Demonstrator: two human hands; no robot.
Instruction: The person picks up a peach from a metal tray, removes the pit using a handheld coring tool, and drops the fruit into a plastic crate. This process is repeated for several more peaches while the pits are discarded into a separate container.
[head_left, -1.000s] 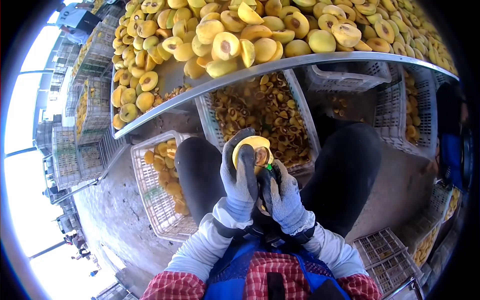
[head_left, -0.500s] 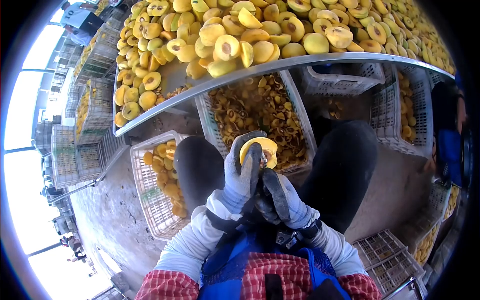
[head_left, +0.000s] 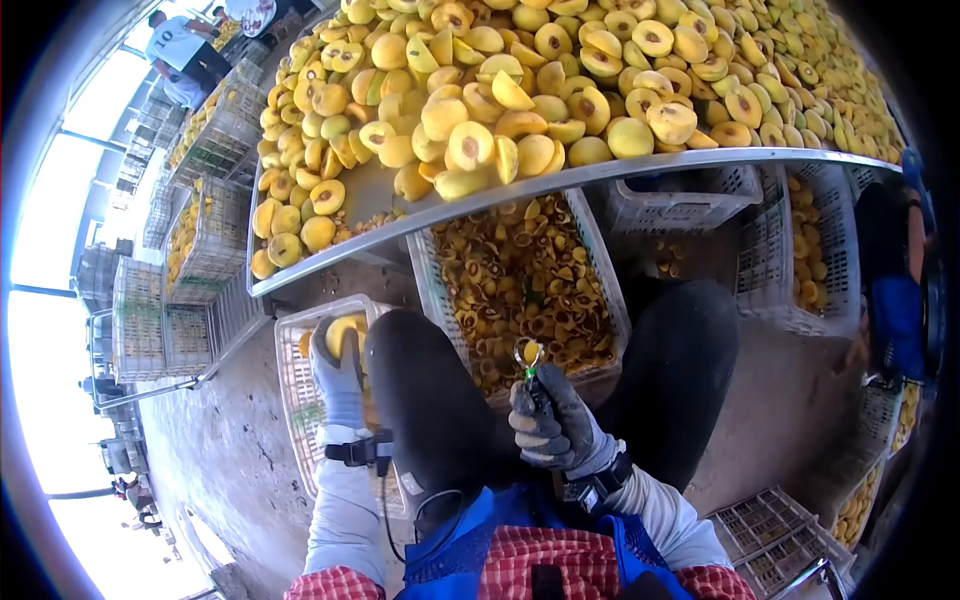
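My left hand (head_left: 338,375), in a grey-coated glove, is over the left white crate (head_left: 293,400), its fingers round a yellow peach half (head_left: 346,334). Part of that fruit is hidden by the fingers. In front of my body, my gloved right hand (head_left: 562,425) grips a pitting knife (head_left: 530,357) with a round metal loop and a bit of green at its neck. Its handle is mostly covered by my fist. Behind the loop stands a crate of peach scraps (head_left: 525,280), between my knees.
A metal-edged table (head_left: 560,178) heaped with halved peaches (head_left: 470,145) spans the front. Under it at right are a white crate (head_left: 683,205) and a crate of fruit (head_left: 800,250). Stacked crates (head_left: 160,320) line the left. People (head_left: 185,50) stand at the far left; another person (head_left: 900,290) is at right.
My left hand has moved left and away from my right hand, carrying the peach half from over my lap to the left crate. The loop knife in my right hand now shows clearly.
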